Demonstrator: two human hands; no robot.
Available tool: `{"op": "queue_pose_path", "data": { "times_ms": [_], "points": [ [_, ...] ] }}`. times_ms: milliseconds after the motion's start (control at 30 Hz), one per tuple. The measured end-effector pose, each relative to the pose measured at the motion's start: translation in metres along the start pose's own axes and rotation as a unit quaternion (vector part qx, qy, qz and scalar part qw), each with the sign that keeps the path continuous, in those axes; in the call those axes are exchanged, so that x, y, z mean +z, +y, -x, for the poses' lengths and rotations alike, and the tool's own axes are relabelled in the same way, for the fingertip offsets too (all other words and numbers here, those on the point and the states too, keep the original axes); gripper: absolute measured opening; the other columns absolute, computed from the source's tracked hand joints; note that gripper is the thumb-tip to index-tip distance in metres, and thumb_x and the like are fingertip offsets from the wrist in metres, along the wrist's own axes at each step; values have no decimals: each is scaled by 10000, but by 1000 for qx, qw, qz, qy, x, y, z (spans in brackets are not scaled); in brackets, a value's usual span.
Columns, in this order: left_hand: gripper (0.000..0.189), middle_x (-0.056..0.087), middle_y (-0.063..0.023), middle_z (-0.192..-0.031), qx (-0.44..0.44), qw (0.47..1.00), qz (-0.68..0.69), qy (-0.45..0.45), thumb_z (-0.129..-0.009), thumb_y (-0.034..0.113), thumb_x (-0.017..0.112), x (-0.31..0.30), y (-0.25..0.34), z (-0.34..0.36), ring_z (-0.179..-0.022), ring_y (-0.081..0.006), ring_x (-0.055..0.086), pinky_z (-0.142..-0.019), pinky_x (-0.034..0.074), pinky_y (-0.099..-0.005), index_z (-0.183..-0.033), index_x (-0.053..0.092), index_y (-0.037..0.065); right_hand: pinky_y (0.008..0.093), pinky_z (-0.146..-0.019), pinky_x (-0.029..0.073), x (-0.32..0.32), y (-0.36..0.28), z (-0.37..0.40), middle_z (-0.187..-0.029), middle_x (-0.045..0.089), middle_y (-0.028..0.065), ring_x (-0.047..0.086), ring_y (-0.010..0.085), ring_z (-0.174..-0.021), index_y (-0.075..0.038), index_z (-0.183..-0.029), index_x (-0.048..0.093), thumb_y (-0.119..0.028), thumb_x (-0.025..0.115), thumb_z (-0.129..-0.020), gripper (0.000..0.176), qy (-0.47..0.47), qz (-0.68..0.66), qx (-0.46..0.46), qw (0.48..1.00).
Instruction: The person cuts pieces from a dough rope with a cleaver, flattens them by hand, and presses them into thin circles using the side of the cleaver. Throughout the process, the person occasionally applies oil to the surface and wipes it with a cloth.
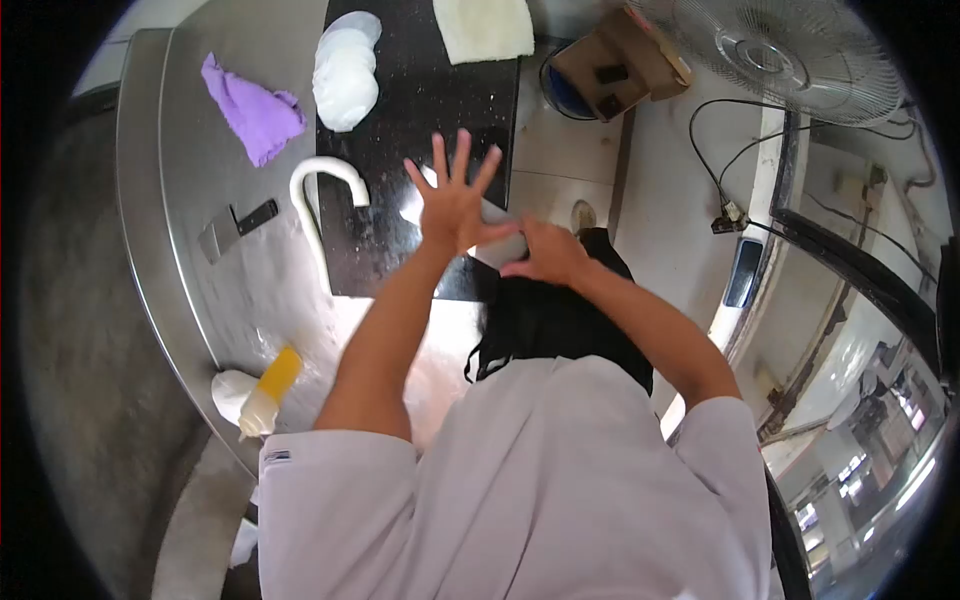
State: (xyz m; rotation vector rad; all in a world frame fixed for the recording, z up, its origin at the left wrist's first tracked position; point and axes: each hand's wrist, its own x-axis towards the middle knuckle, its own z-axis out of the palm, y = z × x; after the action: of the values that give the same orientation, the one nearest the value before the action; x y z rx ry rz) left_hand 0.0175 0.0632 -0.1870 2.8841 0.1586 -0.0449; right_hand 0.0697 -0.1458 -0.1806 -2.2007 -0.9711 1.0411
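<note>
My left hand (455, 210) is over the black board (415, 270) with its fingers spread wide. Its thumb overlaps a flat grey scraper (489, 250) at the board's near right edge. My right hand (550, 252) grips that scraper from the right, fingers and thumb closed on its side. A bright white patch shows beside my left hand, partly hidden by it. To the left, a white dough rope (306, 215) lies curved like a cane, its hooked end on the board. Flat white dough rounds (345, 85) overlap in a row at the board's far left.
On the steel table (190, 300) lie a purple cloth (255, 110), a broad-bladed knife (235, 230) and a squeeze bottle (270, 390) with yellow contents. A cream cloth (487, 28) covers the board's far end. A cardboard box (620, 65) and a fan (770, 55) stand right.
</note>
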Motion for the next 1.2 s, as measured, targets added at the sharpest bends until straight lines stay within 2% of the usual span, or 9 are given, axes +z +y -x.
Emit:
{"op": "queue_pose_path", "data": {
  "times_ms": [167, 367, 467, 567, 667, 767, 867, 1067, 1200],
  "points": [
    [1199, 220, -130, -1674, -14, 999, -16, 24, -603, 864, 670, 2, 15, -35, -1505, -499, 177, -988, 140, -868, -1600, 308, 305, 553, -778, 545, -37, 15, -11, -984, 693, 282, 695, 444, -947, -13, -1210, 506, -514, 829, -749, 754, -25, 91, 11, 995],
    [1179, 193, -131, -1680, -113, 990, -16, 82, -643, 820, 697, -5, -3, -46, -1533, -421, 160, -1049, 141, -835, -1606, 286, 279, 506, -854, 537, -85, 1, -64, -1018, 684, 301, 666, 473, -1013, 2, -1191, 519, -459, 872, -703, 758, -73, 94, -85, 989],
    [1187, 145, -150, -1690, -56, 998, -15, 13, -638, 848, 680, -2, 3, -23, -1537, -482, 70, -1051, 89, -848, -1607, 288, 286, 529, -834, 540, -47, 10, -29, -970, 689, 287, 672, 490, -944, 11, -1182, 525, -488, 889, -672, 801, -63, 57, -49, 995],
    [1147, 159, -161, -1684, -53, 998, -23, 29, -675, 836, 658, 6, 13, -32, -1521, -508, 103, -1043, 68, -856, -1603, 302, 265, 536, -799, 547, -52, 28, -32, -923, 688, 279, 676, 498, -890, 16, -1170, 518, -512, 880, -684, 804, -47, 64, -41, 996],
    [1128, 168, -159, -1682, -111, 990, -42, 81, -697, 826, 644, 12, 7, -44, -1518, -505, 113, -1047, 60, -851, -1603, 302, 246, 519, -791, 552, -70, 45, -66, -934, 687, 285, 676, 489, -920, 23, -1163, 511, -477, 888, -691, 784, 18, 87, -145, 985],
    [1118, 172, -154, -1682, -188, 978, -31, 86, -711, 822, 633, 6, -3, -53, -1520, -498, 107, -1049, 54, -846, -1605, 297, 240, 501, -794, 558, -100, 19, -93, -952, 686, 288, 678, 475, -934, 33, -1159, 507, -436, 898, -691, 770, -74, 111, -193, 972],
    [1130, 147, -188, -1681, -147, 986, -32, 71, -713, 826, 630, 5, -4, -42, -1525, -508, 60, -1047, 43, -846, -1612, 277, 239, 487, -830, 564, -94, 6, -81, -993, 690, 283, 680, 461, -981, 45, -1211, 504, -415, 915, -670, 821, -122, 91, -124, 980],
    [1110, 152, -213, -1673, -101, 992, -27, 67, -724, 809, 634, 15, 8, -27, -1510, -539, 79, -1001, 37, -876, -1611, 283, 240, 500, -845, 542, -81, 26, -64, -962, 676, 268, 662, 462, -991, 23, -1185, 508, -461, 896, -681, 799, -117, 108, -130, 979],
    [1061, 176, -211, -1664, -187, 976, -44, 99, -747, 764, 643, 2, -6, -52, -1500, -533, 130, -1019, 35, -864, -1598, 312, 222, 496, -862, 537, -121, -3, -108, -1030, 669, 268, 664, 432, -1043, 19, -1210, 511, -420, 915, -671, 804, -113, 185, -181, 959]
  ]
}}
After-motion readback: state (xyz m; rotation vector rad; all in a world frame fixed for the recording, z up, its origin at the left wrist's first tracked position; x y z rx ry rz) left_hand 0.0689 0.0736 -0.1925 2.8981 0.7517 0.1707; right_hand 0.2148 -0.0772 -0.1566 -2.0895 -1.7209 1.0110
